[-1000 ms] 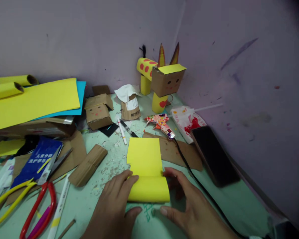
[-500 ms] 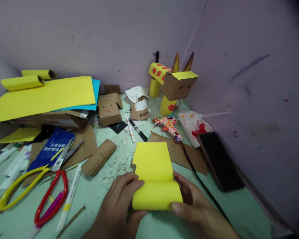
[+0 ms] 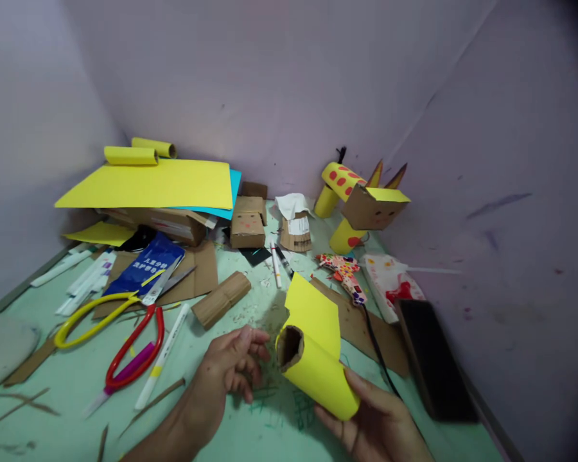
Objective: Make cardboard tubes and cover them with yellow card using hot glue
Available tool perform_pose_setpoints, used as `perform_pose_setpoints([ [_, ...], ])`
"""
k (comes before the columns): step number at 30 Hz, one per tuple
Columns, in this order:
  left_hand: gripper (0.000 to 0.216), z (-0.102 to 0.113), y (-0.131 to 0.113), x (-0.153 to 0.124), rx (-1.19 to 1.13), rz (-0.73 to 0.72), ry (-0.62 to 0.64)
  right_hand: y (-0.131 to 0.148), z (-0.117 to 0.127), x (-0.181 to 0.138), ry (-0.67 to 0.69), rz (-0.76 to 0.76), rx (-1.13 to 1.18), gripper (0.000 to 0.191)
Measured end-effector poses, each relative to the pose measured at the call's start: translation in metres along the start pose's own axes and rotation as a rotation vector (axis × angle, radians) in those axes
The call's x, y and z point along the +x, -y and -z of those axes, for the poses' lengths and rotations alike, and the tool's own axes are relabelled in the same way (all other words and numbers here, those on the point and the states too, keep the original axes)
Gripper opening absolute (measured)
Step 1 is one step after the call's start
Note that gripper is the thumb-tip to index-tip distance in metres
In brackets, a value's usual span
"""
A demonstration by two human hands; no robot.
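Hovering over cluttered green table (image 3: 72, 401), right fingers (image 3: 362, 393) grasp yellow tube (image 3: 318, 375), left hand (image 3: 226, 378) released.

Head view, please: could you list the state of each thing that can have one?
yellow tube: held up, tilted, paper flap loose.
right hand: gripping the yellow tube's lower end.
left hand: empty, fingers loosely curled.
phone: flat, screen dark.
cardboard animal: standing upright.
glue gun: lying on its side.
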State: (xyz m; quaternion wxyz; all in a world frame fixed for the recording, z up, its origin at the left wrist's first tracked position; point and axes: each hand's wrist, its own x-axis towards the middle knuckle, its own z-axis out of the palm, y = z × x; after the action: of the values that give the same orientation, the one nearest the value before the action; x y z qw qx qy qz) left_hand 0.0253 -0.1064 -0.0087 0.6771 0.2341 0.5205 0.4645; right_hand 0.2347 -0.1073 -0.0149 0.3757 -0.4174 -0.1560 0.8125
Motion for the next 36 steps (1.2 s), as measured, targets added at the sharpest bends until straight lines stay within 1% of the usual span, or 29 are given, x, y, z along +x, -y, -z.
perform_pose_setpoints([
  [2, 0.050, 0.000, 0.001, -0.001, 0.018, 0.012, 0.044, -0.003, 0.001, 0.001, -0.024, 0.001, -0.063, 0.028],
  [4, 0.046, 0.002, 0.002, -0.002, 0.059, -0.004, 0.123, -0.007, 0.000, 0.001, -0.022, 0.040, -0.137, 0.032],
  [5, 0.045, 0.003, 0.002, -0.002, 0.071, -0.023, 0.168, -0.008, -0.002, 0.001, -0.005, 0.088, -0.178, 0.036],
  [7, 0.046, 0.004, 0.001, -0.003, 0.056, -0.085, 0.262, -0.009, -0.005, 0.001, 0.037, 0.243, -0.273, 0.045],
  [9, 0.057, 0.003, 0.000, -0.003, 0.015, -0.147, 0.378, -0.008, -0.009, 0.001, 0.061, 0.399, -0.394, 0.051],
  [11, 0.066, 0.002, 0.000, -0.003, -0.006, -0.179, 0.459, -0.004, -0.010, 0.003, 0.087, 0.471, -0.514, 0.053],
  [12, 0.068, 0.002, 0.000, -0.003, 0.004, -0.185, 0.470, -0.002, -0.010, 0.004, 0.107, 0.480, -0.560, 0.052],
  [13, 0.068, 0.002, 0.001, -0.002, 0.028, -0.184, 0.460, 0.001, -0.010, 0.006, 0.130, 0.478, -0.591, 0.052],
  [17, 0.059, 0.005, 0.008, 0.003, 0.170, -0.185, 0.352, 0.008, -0.008, 0.015, 0.211, 0.459, -0.618, 0.054],
  [21, 0.061, 0.008, 0.015, 0.009, 0.224, -0.202, 0.296, 0.007, -0.007, 0.024, 0.264, 0.433, -0.580, 0.057],
  [24, 0.062, 0.008, 0.017, 0.011, 0.283, -0.189, 0.239, 0.004, -0.005, 0.028, 0.253, 0.414, -0.535, 0.057],
  [28, 0.053, 0.006, 0.015, 0.011, 0.382, -0.191, 0.110, 0.002, -0.001, 0.032, 0.248, 0.432, -0.565, 0.056],
  [33, 0.049, 0.003, 0.012, 0.013, 0.263, -0.151, 0.124, 0.005, 0.001, 0.034, 0.253, 0.424, -0.619, 0.050],
  [36, 0.043, 0.000, 0.010, 0.012, 0.294, -0.111, 0.013, 0.006, 0.000, 0.035, 0.226, 0.404, -0.593, 0.051],
])
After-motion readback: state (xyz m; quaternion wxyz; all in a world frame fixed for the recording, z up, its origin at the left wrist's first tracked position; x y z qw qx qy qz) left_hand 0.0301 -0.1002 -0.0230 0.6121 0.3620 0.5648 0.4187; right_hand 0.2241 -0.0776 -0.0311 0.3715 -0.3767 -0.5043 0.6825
